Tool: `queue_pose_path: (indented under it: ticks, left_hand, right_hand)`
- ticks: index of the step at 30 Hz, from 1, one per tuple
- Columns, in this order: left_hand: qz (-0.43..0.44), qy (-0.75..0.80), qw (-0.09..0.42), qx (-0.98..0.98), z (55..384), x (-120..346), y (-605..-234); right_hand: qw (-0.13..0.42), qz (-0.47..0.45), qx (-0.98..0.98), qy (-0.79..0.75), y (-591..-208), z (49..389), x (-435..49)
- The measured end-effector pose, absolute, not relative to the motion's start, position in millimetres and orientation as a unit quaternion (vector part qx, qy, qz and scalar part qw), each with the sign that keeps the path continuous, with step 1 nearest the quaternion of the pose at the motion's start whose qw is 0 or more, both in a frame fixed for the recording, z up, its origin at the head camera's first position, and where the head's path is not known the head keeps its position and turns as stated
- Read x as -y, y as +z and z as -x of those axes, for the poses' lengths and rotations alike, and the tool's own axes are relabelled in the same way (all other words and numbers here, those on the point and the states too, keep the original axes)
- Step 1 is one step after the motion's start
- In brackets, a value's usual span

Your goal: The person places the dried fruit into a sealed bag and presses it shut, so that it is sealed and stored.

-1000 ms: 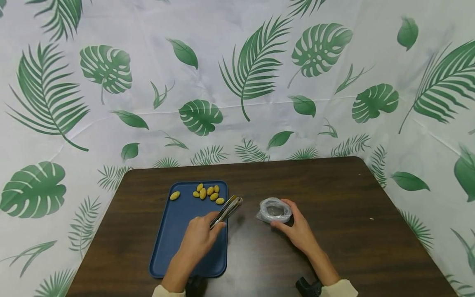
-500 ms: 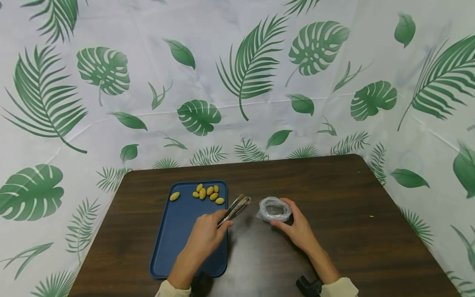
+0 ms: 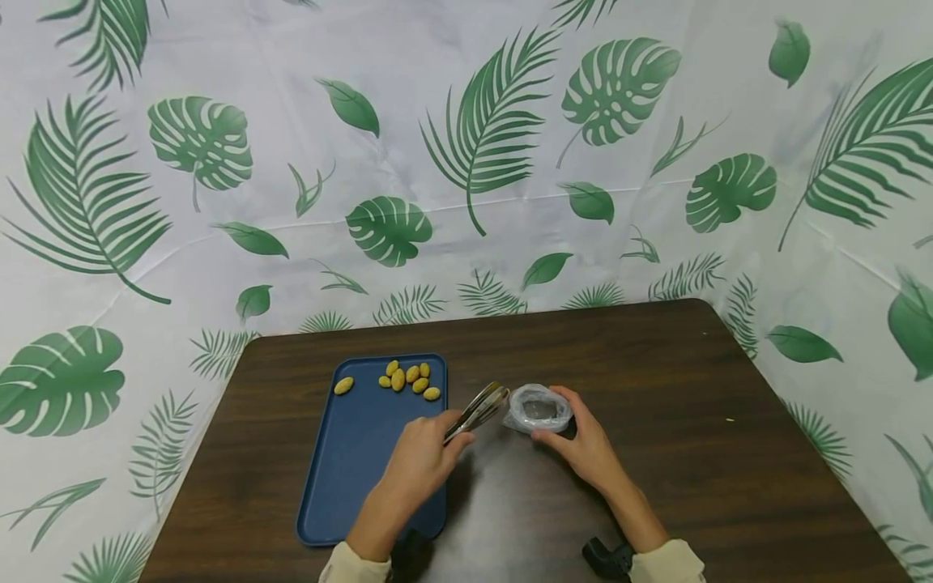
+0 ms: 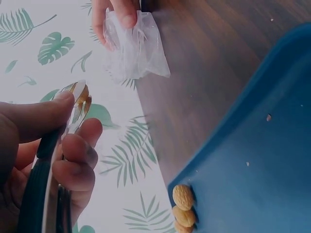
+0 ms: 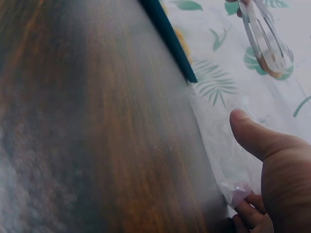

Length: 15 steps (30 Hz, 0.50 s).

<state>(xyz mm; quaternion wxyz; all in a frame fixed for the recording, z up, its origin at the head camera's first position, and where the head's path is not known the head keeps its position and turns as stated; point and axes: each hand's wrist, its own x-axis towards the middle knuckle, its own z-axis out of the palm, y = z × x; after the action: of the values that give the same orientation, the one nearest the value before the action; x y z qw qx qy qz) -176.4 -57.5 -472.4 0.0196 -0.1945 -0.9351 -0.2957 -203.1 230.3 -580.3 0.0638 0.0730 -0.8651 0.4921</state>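
Note:
My left hand grips a pair of metal tongs over the right edge of the blue tray. Something golden-brown shows between the tong tips, seen in the left wrist view. The tips are just left of a clear plastic bag, whose mouth is round and faces up. My right hand holds the bag by its right side, thumb in front and fingers behind. Several oval, yellowish-tan nuts, wrinkled in the left wrist view, lie at the tray's far end. One nut sits apart at the far left.
A dark wooden table carries the tray and the bag. Behind it hangs a white cloth printed with green leaves. Tiny crumbs dot the tray, and a small pale scrap lies on the table at the right.
My left hand has carried the tongs rightward from over the tray, until their tips are beside the bag's mouth. My right hand and the bag have stayed nearly still.

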Motion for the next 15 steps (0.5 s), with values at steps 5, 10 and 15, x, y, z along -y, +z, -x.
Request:
queue_pose_path:
  ticks: [5,10,15]
  left_hand:
    - [0.201,-0.293,0.018,0.935,179,53,-473]
    - [0.211,-0.275,0.032,0.937,183,49,-474]
    - [0.236,-0.252,0.058,0.937,187,45,-476]
  right_hand:
    - [0.064,-0.074,0.864,0.494,-582,203,-231]
    - [0.064,-0.073,0.866,0.491,-583,204,-231]
    - [0.065,-0.072,0.867,0.489,-582,204,-231]
